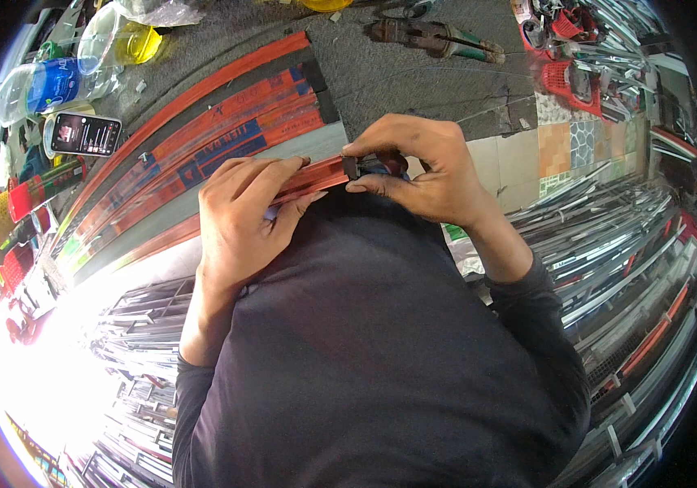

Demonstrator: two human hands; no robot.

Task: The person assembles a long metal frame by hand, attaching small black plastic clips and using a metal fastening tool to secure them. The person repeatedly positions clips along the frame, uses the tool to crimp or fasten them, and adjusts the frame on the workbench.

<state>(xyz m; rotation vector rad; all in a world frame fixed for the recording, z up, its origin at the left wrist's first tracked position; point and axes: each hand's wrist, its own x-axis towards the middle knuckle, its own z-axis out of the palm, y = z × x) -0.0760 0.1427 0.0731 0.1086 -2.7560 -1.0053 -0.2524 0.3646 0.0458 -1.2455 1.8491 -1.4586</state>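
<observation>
One red strip [322, 176], finger-pinched in our left hand [243, 203]; one dark block [351, 167] at its end, finger-pinched in our right hand [430, 167]: we should keep both aligned.

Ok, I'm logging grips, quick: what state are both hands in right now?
Left hand: closed, holding the red strip.
Right hand: closed, pinching a small black piece at the strip's end.
</observation>
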